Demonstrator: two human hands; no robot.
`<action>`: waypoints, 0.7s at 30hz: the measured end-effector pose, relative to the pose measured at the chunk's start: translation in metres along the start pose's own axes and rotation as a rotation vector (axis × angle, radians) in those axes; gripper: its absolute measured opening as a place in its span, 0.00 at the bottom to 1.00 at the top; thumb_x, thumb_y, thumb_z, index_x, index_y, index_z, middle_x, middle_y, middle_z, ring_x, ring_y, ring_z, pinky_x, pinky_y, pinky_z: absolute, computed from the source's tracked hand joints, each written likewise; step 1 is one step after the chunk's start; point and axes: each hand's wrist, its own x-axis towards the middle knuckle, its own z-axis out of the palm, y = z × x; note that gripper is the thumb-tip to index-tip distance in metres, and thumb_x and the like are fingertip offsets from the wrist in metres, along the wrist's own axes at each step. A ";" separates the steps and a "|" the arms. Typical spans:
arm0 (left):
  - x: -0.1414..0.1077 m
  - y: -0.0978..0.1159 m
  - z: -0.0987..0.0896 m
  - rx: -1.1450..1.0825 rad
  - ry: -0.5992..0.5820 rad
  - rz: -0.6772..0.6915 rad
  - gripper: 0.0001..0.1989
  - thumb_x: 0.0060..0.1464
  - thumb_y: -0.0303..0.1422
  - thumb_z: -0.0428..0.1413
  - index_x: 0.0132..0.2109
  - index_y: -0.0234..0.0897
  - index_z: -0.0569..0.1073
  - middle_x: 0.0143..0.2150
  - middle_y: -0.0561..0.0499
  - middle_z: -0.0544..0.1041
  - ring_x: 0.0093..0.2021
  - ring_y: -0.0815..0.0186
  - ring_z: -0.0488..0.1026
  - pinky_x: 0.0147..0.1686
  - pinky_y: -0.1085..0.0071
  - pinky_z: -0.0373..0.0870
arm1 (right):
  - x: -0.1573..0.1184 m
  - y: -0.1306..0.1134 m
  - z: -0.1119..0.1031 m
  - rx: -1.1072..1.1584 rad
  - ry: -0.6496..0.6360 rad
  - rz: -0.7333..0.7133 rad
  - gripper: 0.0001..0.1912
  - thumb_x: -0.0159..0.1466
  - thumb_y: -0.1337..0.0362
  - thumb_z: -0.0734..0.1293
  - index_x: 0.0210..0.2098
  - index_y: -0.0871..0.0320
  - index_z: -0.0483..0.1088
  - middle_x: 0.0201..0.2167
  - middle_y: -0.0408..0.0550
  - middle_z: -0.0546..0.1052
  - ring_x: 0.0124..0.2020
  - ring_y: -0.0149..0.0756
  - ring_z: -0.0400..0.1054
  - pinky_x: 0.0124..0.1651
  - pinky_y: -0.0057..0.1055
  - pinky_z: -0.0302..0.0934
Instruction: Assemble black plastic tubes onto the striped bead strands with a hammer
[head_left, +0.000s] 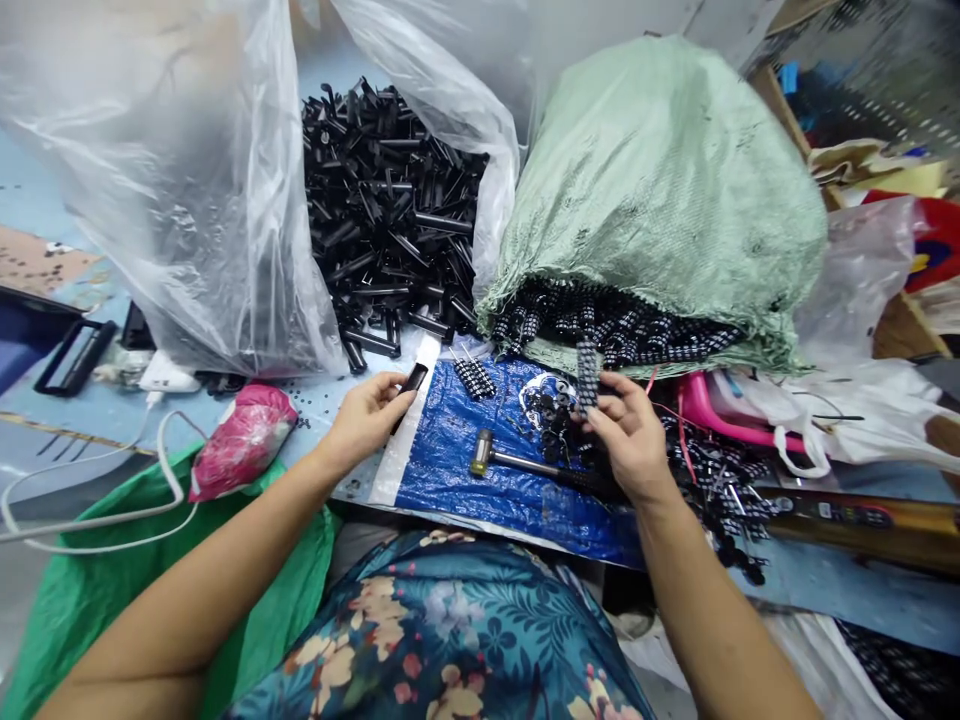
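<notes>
My left hand (pixel 367 415) pinches a short black plastic piece (pixel 414 377) over the left edge of the blue sheet (pixel 442 470). Between the thumb and fingers of my right hand (pixel 628 430) is a black piece with a white grid pattern (pixel 588 380), held upright. Below and between the hands lies a small hammer (pixel 517 460), its head to the left. Small round black parts (pixel 555 425) are heaped just left of my right hand. Two-pronged grid-patterned pieces (pixel 474 376) rest on the sheet's far side.
A clear plastic bag (pixel 247 200) spills many black plastic pieces (pixel 390 200) at the back. Beside it, a green woven sack (pixel 660 180) holds more grid-patterned pieces. A pink bundle (pixel 244 440) and white cable (pixel 161 450) lie left. More patterned parts (pixel 731 490) crowd the right.
</notes>
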 end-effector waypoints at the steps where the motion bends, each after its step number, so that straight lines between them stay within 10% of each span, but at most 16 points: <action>1: -0.004 0.004 0.004 -0.113 -0.025 -0.040 0.14 0.53 0.41 0.59 0.41 0.36 0.70 0.26 0.57 0.69 0.24 0.71 0.65 0.25 0.74 0.59 | -0.011 0.000 0.004 0.129 -0.036 0.051 0.31 0.58 0.47 0.72 0.57 0.49 0.64 0.37 0.44 0.77 0.34 0.38 0.74 0.37 0.36 0.69; 6: -0.020 0.022 0.042 -0.453 -0.187 -0.192 0.12 0.54 0.38 0.56 0.41 0.39 0.63 0.25 0.59 0.72 0.16 0.75 0.61 0.17 0.77 0.52 | -0.030 -0.002 0.039 0.481 -0.033 0.304 0.25 0.64 0.38 0.64 0.43 0.53 0.71 0.28 0.40 0.71 0.25 0.29 0.66 0.27 0.29 0.64; 15: -0.037 0.030 0.082 -0.421 -0.300 -0.090 0.12 0.62 0.42 0.54 0.41 0.37 0.65 0.27 0.56 0.74 0.16 0.77 0.62 0.18 0.77 0.54 | -0.036 -0.012 0.063 0.595 -0.046 0.254 0.25 0.63 0.38 0.66 0.43 0.53 0.71 0.18 0.33 0.62 0.14 0.22 0.50 0.18 0.22 0.47; 21: -0.040 0.044 0.114 -0.308 -0.221 0.199 0.14 0.49 0.39 0.67 0.37 0.35 0.74 0.31 0.53 0.74 0.30 0.70 0.68 0.32 0.73 0.65 | -0.049 -0.008 0.085 0.547 0.104 0.202 0.25 0.67 0.39 0.59 0.44 0.54 0.70 0.38 0.46 0.77 0.38 0.35 0.74 0.41 0.35 0.71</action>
